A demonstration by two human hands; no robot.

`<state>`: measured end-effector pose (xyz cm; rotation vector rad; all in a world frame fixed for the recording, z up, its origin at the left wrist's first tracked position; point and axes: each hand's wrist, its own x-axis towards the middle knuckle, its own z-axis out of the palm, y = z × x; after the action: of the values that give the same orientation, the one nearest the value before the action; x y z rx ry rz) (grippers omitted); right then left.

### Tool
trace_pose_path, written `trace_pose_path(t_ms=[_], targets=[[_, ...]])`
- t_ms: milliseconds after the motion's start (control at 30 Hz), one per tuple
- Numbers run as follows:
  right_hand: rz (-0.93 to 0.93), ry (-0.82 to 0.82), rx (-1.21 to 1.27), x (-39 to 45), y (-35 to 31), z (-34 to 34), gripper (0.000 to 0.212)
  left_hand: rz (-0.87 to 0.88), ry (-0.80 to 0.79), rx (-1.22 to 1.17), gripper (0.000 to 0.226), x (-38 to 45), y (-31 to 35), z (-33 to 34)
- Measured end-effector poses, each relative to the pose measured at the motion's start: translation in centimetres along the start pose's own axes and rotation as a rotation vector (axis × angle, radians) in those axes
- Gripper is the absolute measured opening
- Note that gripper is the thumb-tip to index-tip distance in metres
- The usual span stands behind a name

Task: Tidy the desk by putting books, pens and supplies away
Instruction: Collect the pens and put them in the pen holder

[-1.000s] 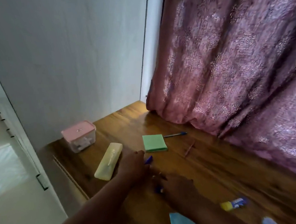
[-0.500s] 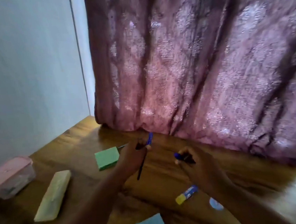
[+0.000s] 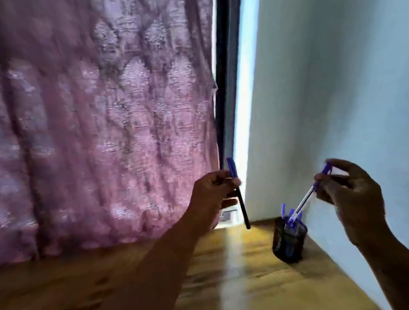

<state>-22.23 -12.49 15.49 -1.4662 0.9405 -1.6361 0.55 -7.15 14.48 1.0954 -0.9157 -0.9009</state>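
Observation:
My right hand (image 3: 348, 185) pinches a clear pen with a blue cap (image 3: 306, 198), tilted down so its tip reaches the mouth of a dark pen holder (image 3: 289, 243). The holder stands on the wooden desk (image 3: 236, 277) against the right wall and has several blue-capped pens in it. My left hand (image 3: 212, 192) is raised to the left of the holder and grips a dark pen with a blue cap (image 3: 240, 201), held nearly upright above the desk.
A pink patterned curtain (image 3: 93, 116) hangs along the back of the desk. A pale wall (image 3: 343, 89) bounds the desk on the right, with a bright window gap (image 3: 243, 125) between curtain and wall.
The view has swung right, away from the notepad, pencil case and glue stick, to the pen holder in the corner. Both hands have carried their pens over; the right pen now points into the holder.

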Motion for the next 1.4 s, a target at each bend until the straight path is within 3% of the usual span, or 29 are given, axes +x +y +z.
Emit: trace_pose_path(t_ms=[133,267,500,700,867,1000,1200,1400], targets=[[0.011,0.173,-0.030,3.9,5.9,-5.0,0.030,0.009,-0.071,0.159,0.013,4.7,-5.2,10.0],[0.021,0.217,-0.084,5.4,11.4,-5.6,0.028,0.009,-0.022,0.373,0.016,6.8,-10.4,13.9],[0.041,0.167,-0.129,6.9,17.3,-3.4,0.026,-0.015,0.056,0.480,0.015,9.7,-14.9,13.4],[0.061,0.087,-0.175,6.9,20.2,-2.3,0.028,-0.015,0.121,0.277,0.013,10.8,-14.7,13.4],[0.055,0.002,-0.284,6.5,22.3,-1.7,0.033,0.011,0.159,0.264,0.014,11.5,-15.5,13.6],[-0.024,-0.039,-0.367,6.4,23.5,-1.2,0.035,-0.073,0.104,0.432,0.015,11.4,-18.7,13.4],[-0.094,-0.100,-0.521,6.6,25.1,-1.5,0.030,-0.159,0.150,0.581,0.018,11.3,-20.8,13.3],[-0.023,-0.183,-0.629,6.8,24.4,-2.1,0.050,-0.145,0.120,0.624,0.040,10.3,-19.3,13.1]])
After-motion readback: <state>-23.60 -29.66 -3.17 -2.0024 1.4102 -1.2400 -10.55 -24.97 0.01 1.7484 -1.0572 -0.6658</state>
